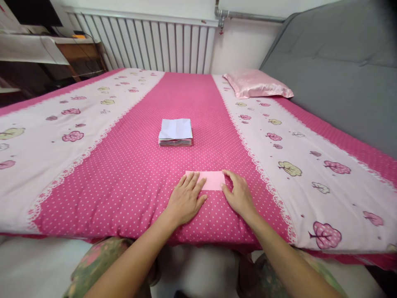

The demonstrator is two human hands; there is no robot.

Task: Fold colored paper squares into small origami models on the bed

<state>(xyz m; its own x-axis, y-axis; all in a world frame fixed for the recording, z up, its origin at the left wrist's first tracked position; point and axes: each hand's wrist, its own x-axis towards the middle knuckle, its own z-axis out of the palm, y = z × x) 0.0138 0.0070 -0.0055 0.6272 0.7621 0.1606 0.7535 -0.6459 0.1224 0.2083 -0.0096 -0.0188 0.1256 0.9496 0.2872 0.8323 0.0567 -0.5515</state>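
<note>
A small pink sheet of paper point(212, 181) lies flat on the pink dotted bed cover near the bed's front edge. My left hand point(187, 198) rests flat over its left part with the fingers spread, hiding that end. At the paper's right edge is my right hand point(238, 192), its thumb and forefinger apart and touching or close to the two right corners. Beyond both hands sits a stack of folded papers point(175, 131), with a white sheet on top.
The bed point(182, 95) has a pink and white cover with tree prints. A pink pillow point(259, 82) lies at the far right, against a grey headboard point(338, 62). Behind the bed stand a white radiator point(149, 41) and, at left, a desk point(27, 47) with a monitor point(34, 14).
</note>
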